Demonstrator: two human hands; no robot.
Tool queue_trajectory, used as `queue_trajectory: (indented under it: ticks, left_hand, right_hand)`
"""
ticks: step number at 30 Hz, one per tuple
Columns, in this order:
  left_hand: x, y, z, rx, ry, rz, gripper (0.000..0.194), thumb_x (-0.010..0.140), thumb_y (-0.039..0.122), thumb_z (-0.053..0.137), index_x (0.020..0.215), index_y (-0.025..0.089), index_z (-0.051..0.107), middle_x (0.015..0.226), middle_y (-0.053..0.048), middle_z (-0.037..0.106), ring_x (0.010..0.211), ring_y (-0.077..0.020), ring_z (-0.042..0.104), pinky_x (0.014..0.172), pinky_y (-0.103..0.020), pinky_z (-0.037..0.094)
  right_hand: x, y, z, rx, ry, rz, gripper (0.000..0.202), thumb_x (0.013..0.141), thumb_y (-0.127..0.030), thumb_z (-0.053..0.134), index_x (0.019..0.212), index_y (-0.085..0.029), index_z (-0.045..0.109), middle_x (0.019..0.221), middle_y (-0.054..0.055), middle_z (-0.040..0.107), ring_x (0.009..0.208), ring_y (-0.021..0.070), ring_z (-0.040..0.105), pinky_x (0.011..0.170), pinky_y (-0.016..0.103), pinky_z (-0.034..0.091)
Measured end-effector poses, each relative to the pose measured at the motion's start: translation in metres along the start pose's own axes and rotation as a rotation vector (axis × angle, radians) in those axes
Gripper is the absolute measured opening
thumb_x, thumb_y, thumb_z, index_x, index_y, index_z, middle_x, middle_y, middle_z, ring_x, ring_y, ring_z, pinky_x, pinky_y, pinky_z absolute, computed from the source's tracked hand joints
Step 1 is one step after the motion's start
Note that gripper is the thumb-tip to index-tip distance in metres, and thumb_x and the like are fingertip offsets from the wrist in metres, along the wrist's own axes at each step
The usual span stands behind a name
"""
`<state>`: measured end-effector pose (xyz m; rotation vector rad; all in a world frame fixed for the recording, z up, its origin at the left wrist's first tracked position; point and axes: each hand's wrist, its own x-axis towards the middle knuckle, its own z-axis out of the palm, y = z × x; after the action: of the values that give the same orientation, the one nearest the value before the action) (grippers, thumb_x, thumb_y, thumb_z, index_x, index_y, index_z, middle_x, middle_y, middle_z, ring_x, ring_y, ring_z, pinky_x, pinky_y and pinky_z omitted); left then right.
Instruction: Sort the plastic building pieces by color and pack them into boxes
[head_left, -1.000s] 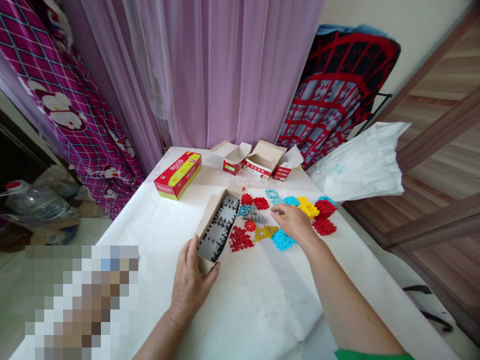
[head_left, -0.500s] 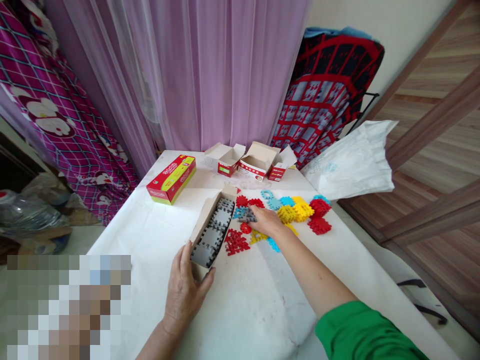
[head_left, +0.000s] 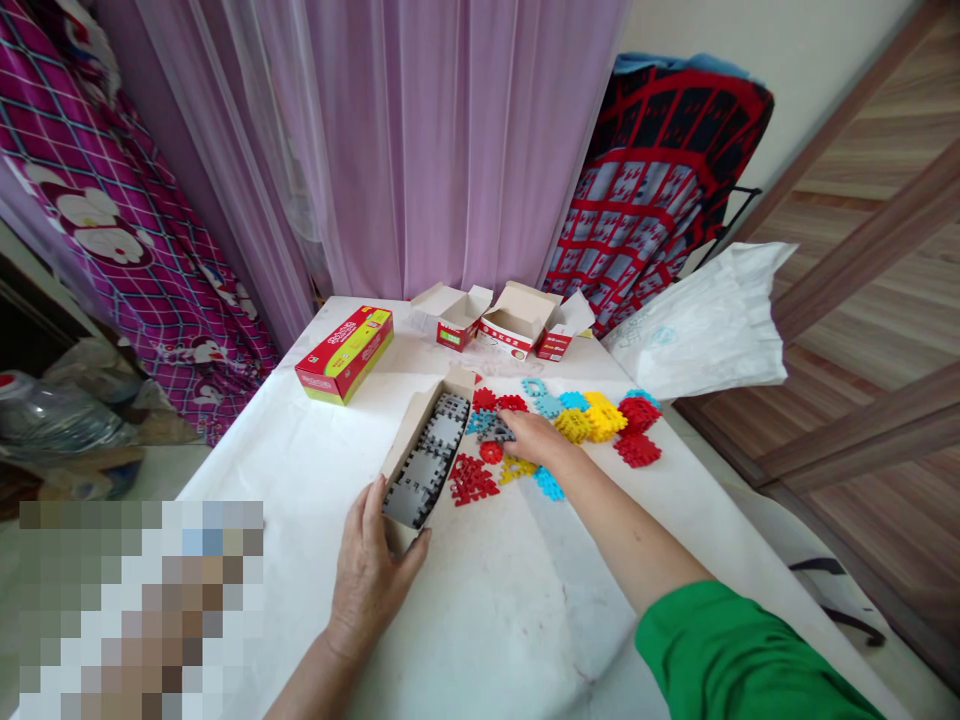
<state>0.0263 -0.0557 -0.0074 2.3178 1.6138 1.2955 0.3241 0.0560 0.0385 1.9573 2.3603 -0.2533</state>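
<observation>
My left hand (head_left: 377, 555) grips the near end of a long open box (head_left: 401, 440), with fingers on its left side and the thumb at the near right corner. Rows of grey toothed pieces (head_left: 417, 482) fill the box. Just right of the box, my right hand (head_left: 531, 438) has its fingers closed on dark grey pieces (head_left: 496, 430). Around it lie red pieces (head_left: 472, 481), a round red piece (head_left: 491, 453), yellow pieces (head_left: 574, 426) and blue pieces (head_left: 549, 485).
A closed red and yellow-green box (head_left: 345, 355) lies at the back left of the white table (head_left: 300, 500). Opened cartons (head_left: 517, 318) stand along the back edge. A white bag (head_left: 705, 325) is at the back right. More red pieces (head_left: 639, 449) lie near the right edge.
The view has shifted very slightly. Both hands stay in nearly the same places, the left on the box and the right at the dark grey pieces.
</observation>
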Motion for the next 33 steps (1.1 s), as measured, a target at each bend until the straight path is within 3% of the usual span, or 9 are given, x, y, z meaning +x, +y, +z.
queue_trajectory:
  ticks: [4,11,16,20,25,33]
  left_hand:
    - [0.000,0.000,0.000,-0.008,0.005,-0.007,0.086,0.084,0.039,0.064,0.154,0.018,0.018,0.137,-0.019,0.050,0.126,-0.0313,0.052,0.099,-0.049,0.051]
    - [0.000,0.000,0.000,-0.011,0.006,0.000,0.086,0.084,0.040,0.064,0.154,0.018,0.017,0.137,-0.019,0.050,0.126,-0.0313,0.053,0.099,-0.049,0.051]
    - [0.000,0.001,0.000,-0.021,-0.001,-0.017,0.087,0.084,0.041,0.064,0.154,0.019,0.017,0.137,-0.018,0.050,0.126,-0.0308,0.052,0.100,-0.048,0.051]
    - [-0.001,0.001,0.001,-0.026,0.013,-0.014,0.086,0.084,0.039,0.064,0.153,0.019,0.017,0.137,-0.018,0.050,0.126,-0.0307,0.052,0.099,-0.048,0.051]
    - [-0.001,0.001,0.002,-0.026,0.015,-0.007,0.086,0.084,0.038,0.064,0.153,0.017,0.017,0.137,-0.019,0.050,0.126,-0.0308,0.052,0.098,-0.048,0.051]
    - [-0.002,0.001,0.001,-0.024,0.011,-0.018,0.087,0.083,0.037,0.065,0.154,0.019,0.016,0.136,-0.019,0.051,0.125,-0.0307,0.053,0.098,-0.048,0.051]
  right_hand:
    - [0.000,0.004,-0.003,0.027,-0.007,0.034,0.045,0.081,-0.028,0.065,0.124,-0.019,0.058,0.115,0.011,0.069,0.104,0.0235,0.063,0.082,0.027,0.042]
    - [-0.025,0.010,-0.022,0.187,0.084,0.130,0.041,0.081,-0.027,0.064,0.121,-0.021,0.060,0.107,0.006,0.072,0.091,0.0210,0.064,0.077,0.028,0.043]
    - [-0.032,-0.028,-0.057,0.275,0.163,-0.092,0.047,0.079,-0.025,0.066,0.126,-0.021,0.059,0.111,0.006,0.071,0.094,0.0206,0.064,0.082,0.029,0.044]
    - [-0.028,-0.073,-0.079,0.270,0.074,-0.335,0.048,0.077,-0.021,0.068,0.124,-0.022,0.061,0.114,0.006,0.071,0.099,0.0201,0.064,0.083,0.027,0.044]
    - [-0.020,-0.110,-0.083,0.111,-0.020,-0.616,0.050,0.077,-0.019,0.069,0.126,-0.020,0.060,0.114,0.009,0.070,0.101,0.0211,0.063,0.082,0.027,0.043]
    - [-0.011,-0.119,-0.082,-0.026,-0.048,-0.650,0.050,0.080,-0.017,0.068,0.129,-0.024,0.061,0.107,0.007,0.073,0.097,0.0214,0.066,0.080,0.027,0.043]
